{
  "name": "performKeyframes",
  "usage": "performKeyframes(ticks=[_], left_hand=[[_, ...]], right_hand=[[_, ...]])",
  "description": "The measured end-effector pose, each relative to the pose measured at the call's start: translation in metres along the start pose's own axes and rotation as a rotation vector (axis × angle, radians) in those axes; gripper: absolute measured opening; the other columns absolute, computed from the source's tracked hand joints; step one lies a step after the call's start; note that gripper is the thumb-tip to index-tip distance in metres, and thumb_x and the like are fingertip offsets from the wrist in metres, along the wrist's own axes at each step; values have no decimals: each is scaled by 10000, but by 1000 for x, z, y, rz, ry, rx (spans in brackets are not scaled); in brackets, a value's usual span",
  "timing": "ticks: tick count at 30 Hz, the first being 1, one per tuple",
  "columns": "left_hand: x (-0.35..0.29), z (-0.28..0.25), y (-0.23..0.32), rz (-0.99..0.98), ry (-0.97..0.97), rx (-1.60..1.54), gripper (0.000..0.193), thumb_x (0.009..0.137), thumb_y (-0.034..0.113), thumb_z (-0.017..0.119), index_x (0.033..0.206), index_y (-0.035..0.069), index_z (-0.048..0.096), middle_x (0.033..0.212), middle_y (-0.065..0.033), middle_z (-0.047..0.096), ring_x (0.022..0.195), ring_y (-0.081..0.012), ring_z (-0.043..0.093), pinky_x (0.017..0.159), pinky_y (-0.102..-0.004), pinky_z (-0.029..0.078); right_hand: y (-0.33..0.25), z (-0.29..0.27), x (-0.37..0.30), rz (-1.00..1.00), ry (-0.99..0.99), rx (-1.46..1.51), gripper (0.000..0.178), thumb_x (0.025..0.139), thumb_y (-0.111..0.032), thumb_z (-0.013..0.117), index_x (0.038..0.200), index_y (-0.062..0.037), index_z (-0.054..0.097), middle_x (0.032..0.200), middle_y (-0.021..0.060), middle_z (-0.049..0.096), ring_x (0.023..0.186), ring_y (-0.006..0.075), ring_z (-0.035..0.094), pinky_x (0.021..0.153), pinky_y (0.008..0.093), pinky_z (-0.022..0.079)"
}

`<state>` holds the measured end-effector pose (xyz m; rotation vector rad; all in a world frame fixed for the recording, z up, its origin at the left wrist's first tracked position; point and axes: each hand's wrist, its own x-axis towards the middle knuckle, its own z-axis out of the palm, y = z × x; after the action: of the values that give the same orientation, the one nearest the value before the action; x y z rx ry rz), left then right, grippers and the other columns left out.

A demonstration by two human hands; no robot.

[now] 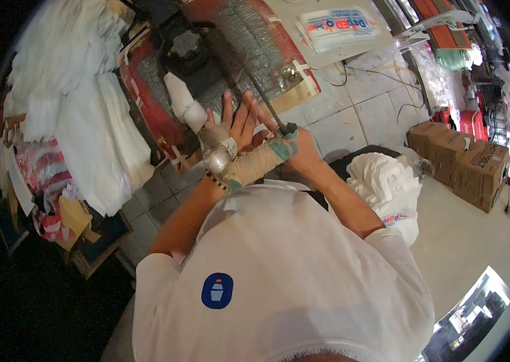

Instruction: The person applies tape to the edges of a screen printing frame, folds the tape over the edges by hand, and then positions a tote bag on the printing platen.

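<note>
My right hand [305,152] is closed round the green-taped end of a thick, brown tape-wrapped bar [255,167]. A dark rod [261,90] runs down to a small black knob [289,128] at that hand. Beyond the bar, my left hand [242,125] has its fingers stretched out and apart, and the bar hides part of its palm and wrist. Beside the left hand, a white wrapped piece [184,102] and a shiny, plastic-wrapped lump [217,154] join the bar's left end. Farther off is a black machine part with a round knob [185,45].
A red-edged board [288,37] with a grey, wrinkled surface lies under the machine part. White bags are heaped at left [98,133]; a printed stack [339,30] lies far right. Right of me stand a white bundle [384,187] on a pale table [454,241] and cardboard boxes [478,172].
</note>
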<state>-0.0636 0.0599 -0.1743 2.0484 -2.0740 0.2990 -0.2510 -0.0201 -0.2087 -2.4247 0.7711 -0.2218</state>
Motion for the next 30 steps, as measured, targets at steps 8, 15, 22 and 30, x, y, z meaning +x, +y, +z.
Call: performKeyframes(ticks=[8, 15, 22, 30], left_hand=[[-71, -24, 27, -45, -228, -675, 442, 894, 194, 651, 1305, 57, 565, 1324, -206, 564, 1202, -400, 546, 1045, -488, 406], [-98, -17, 13, -158, -214, -702, 352, 859, 228, 682, 1164, 56, 640, 1123, -171, 666, 1007, -379, 634, 878, -470, 516], [-107, 4, 23, -204, -258, -741, 295, 843, 219, 691, 1097, 71, 693, 1084, -173, 683, 1004, -374, 631, 881, -479, 502], [-38, -20, 28, -103, -148, -561, 328, 845, 196, 683, 1143, 60, 670, 1146, -159, 663, 995, -359, 642, 909, -470, 496]], right_hand=[[2, -23, 6, 3, 161, 447, 336, 691, -234, 786, 992, -106, 712, 933, 142, 644, 821, 338, 653, 705, 413, 528], [5, -20, 25, 80, 157, 516, 352, 790, -124, 724, 1110, 15, 677, 993, 129, 696, 853, 217, 661, 769, 305, 527], [-15, -17, 33, -67, 272, 646, 361, 822, 70, 675, 1182, 52, 651, 1003, 87, 683, 818, 111, 630, 657, 232, 494], [-15, -33, 35, -68, 355, 575, 422, 708, -81, 778, 1107, -19, 655, 886, 78, 665, 679, 138, 618, 593, 260, 479]])
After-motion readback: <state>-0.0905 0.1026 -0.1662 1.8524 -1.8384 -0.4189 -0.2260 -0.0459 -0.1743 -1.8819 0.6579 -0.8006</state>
